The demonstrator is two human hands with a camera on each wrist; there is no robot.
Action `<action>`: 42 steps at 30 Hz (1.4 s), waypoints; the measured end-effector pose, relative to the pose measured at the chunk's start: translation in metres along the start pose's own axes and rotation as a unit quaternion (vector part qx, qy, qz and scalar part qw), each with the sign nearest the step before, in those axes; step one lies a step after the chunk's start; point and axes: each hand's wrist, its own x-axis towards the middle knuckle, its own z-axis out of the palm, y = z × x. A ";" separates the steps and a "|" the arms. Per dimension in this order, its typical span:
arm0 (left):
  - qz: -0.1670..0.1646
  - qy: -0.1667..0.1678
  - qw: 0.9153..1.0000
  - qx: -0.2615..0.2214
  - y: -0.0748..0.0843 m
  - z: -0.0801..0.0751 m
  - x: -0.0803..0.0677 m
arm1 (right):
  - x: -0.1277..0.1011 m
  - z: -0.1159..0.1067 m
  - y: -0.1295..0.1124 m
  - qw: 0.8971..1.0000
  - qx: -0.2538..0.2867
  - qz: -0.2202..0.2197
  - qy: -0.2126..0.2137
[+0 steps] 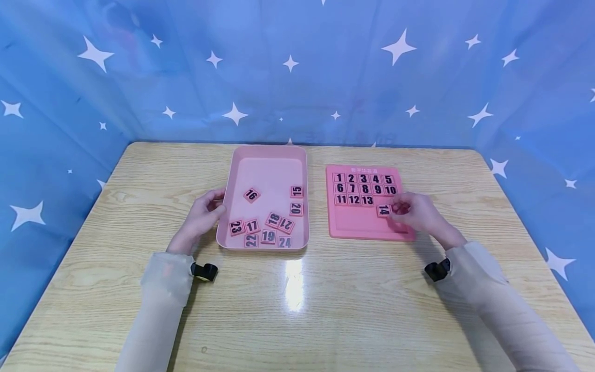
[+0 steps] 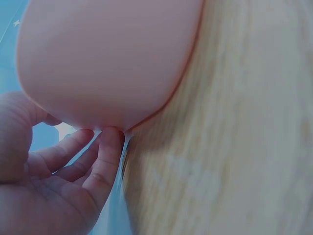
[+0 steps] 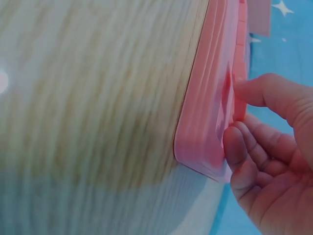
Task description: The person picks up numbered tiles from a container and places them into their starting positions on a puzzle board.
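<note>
**Tile 14 at the board, under the right hand**

Tile 14 (image 1: 383, 210) sat on the pink number board (image 1: 358, 227), just below the 13 and the end of the third row, slightly askew. The right hand (image 1: 416, 213) lay on the board's right part, its curled fingers (image 3: 244, 147) pinching that tile from the right; the right wrist view showed the thumb and fingertips against the board's edge, though the tile itself was hard to make out there. Tiles 1 to 13 filled the board's upper rows in order.

The left hand (image 1: 201, 217) rested on the table (image 1: 372, 310) at the left rim of the pink tray (image 1: 223, 217), well apart from the tile and the board. Its fingers (image 2: 105, 156) were lightly bent and touched the tray's outer wall, as the left wrist view showed, without holding anything.

Inside the tray lay the loose tiles (image 1: 269, 222): 16 alone near the middle, 15 and 20 by the right wall, and 17, 18, 19, 21, 22, 23 and 24 crowded at the near end, some overlapping. Tray and board stood side by side, near but not touching.
</note>
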 end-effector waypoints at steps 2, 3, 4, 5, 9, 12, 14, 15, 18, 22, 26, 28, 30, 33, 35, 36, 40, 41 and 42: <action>-0.003 -0.002 1.000 0.000 0.001 0.000 0.000 | 0.001 0.000 0.002 1.000 -0.014 -0.009 -0.007; -0.004 -0.002 1.000 0.001 0.001 0.000 0.000 | 0.001 -0.001 0.002 1.000 -0.021 -0.015 -0.011; -0.005 -0.002 1.000 0.001 0.001 0.000 0.000 | 0.002 -0.001 0.003 0.999 -0.025 -0.019 -0.014; -0.005 -0.002 1.000 0.002 0.001 0.000 0.000 | 0.002 -0.001 0.003 0.999 -0.030 -0.026 -0.017; -0.006 -0.003 1.000 0.005 0.001 -0.001 0.000 | 0.004 -0.001 0.003 0.998 -0.036 -0.037 -0.032; -0.004 -0.006 1.000 0.006 0.000 -0.001 0.000 | 0.004 -0.002 0.001 0.998 -0.043 -0.032 -0.042; -0.001 -0.007 1.000 0.003 0.000 -0.002 0.000 | 0.003 -0.002 -0.002 0.998 -0.047 -0.021 -0.043; 0.001 -0.007 1.000 0.001 -0.001 -0.002 0.000 | 0.003 -0.002 -0.003 0.998 -0.047 -0.012 -0.042; 0.005 -0.008 1.000 -0.002 -0.001 -0.001 0.001 | 0.000 0.000 -0.007 0.998 -0.042 0.020 -0.034; 0.004 -0.005 1.000 -0.002 -0.001 -0.002 0.001 | -0.003 0.004 -0.012 0.998 -0.041 0.051 -0.007; 0.002 -0.008 1.000 0.001 -0.001 -0.002 0.000 | -0.004 0.008 -0.014 0.996 -0.049 0.074 0.004; -0.001 -0.009 1.000 0.001 -0.001 -0.002 0.000 | -0.003 0.009 -0.015 0.995 -0.051 0.080 0.003; -0.004 -0.011 1.000 0.003 0.000 -0.003 0.000 | -0.003 0.010 -0.015 0.995 -0.053 0.080 0.005; -0.004 -0.009 1.000 0.002 0.000 -0.003 -0.001 | -0.002 0.012 -0.015 0.995 -0.058 0.081 0.015; -0.002 -0.009 1.000 0.002 0.001 -0.004 -0.001 | -0.001 0.012 -0.014 0.994 -0.063 0.083 0.022; -0.001 -0.009 1.000 -0.002 0.001 -0.004 -0.001 | 0.000 0.013 -0.015 0.994 -0.064 0.085 0.025; 0.001 -0.011 1.000 -0.002 0.002 -0.003 -0.001 | 0.002 0.014 -0.015 0.992 -0.075 0.090 0.034; 0.000 -0.012 1.000 -0.001 0.001 -0.003 -0.001 | 0.003 0.015 -0.016 0.992 -0.076 0.094 0.033; 0.000 -0.012 1.000 -0.003 0.001 -0.003 -0.001 | 0.003 0.015 -0.016 0.992 -0.077 0.097 0.032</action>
